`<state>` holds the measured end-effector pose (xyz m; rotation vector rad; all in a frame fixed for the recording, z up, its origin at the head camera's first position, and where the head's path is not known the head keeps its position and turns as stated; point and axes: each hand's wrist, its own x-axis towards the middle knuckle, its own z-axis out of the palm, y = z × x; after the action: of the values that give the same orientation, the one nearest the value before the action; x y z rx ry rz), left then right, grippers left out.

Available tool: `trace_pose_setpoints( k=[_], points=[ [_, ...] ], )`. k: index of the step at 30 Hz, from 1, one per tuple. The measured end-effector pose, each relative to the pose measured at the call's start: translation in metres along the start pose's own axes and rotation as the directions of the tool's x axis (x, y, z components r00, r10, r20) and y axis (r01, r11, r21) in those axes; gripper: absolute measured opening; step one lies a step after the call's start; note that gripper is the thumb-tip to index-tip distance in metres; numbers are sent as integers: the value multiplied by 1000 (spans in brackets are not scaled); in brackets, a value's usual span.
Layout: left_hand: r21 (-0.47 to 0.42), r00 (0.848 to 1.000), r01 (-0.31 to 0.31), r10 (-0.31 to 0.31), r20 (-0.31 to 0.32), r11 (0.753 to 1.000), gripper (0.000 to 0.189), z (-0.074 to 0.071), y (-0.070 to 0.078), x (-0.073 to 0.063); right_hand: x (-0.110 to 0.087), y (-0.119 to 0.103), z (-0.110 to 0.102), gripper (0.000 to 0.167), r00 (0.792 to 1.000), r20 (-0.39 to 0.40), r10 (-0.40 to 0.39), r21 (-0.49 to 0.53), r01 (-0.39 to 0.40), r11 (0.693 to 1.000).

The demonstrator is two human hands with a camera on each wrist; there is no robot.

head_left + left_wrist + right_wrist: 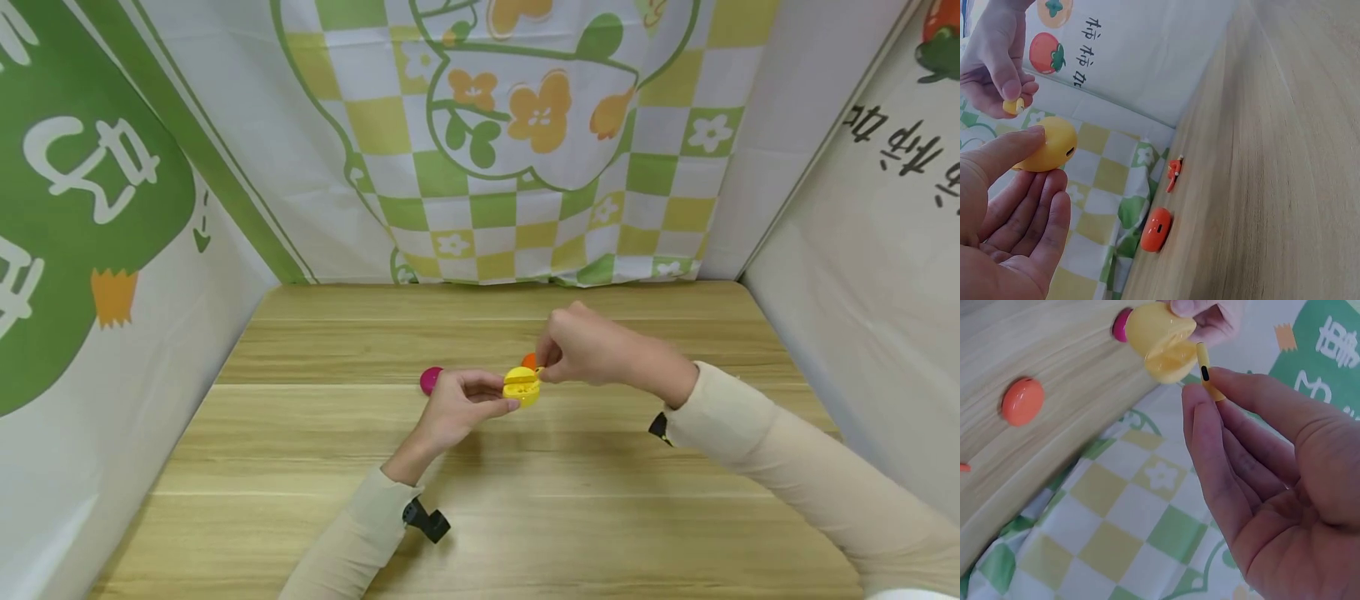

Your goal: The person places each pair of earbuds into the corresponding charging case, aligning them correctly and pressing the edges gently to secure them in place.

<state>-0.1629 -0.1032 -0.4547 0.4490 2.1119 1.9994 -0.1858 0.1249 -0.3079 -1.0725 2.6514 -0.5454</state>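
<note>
My left hand holds a round yellow earbud case above the table, thumb on one side and fingers on the other. In the right wrist view the lid of this case is up, showing its hollow inside. Close beside the case, my right hand pinches a yellow earbud between thumb and fingertips. The earbud's stem, with a black mark, points toward the case and appears just apart from it. Whether another earbud sits inside the case, I cannot tell.
On the table lies a closed orange case, with orange earbuds near it. A magenta case rests left of my left hand. Printed cloth hangs behind the table's far edge.
</note>
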Motion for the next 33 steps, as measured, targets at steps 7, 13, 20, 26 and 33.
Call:
trace_pose_setpoints(
  k=[7, 13, 20, 26, 33],
  points=[
    [-1, 1000, 0, 0, 9, 1000, 29, -1, 1, -1, 10, -11, 8, 11, 999, 6, -42, -55, 42, 998],
    [-1, 1000, -1, 1, 8, 1000, 27, 0, 2, -1, 14, -16, 11, 39, 998, 18, -52, -81, 53, 995],
    [-2, 1000, -9, 9, 8, 1000, 26, 0, 2, -1, 17, -23, 14, 52, 999, 35, -27, -172, 32, 985],
    [1, 1000, -12, 12, 10, 1000, 26, 1, 0, -1, 18, -28, 16, 48, 999, 45, -17, -237, 28, 971],
    [11, 1000, -23, 23, 9, 1000, 26, 2, -1, 1, 22, -31, 17, 31, 997, 81, 20, -293, 4, 956]
  ],
)
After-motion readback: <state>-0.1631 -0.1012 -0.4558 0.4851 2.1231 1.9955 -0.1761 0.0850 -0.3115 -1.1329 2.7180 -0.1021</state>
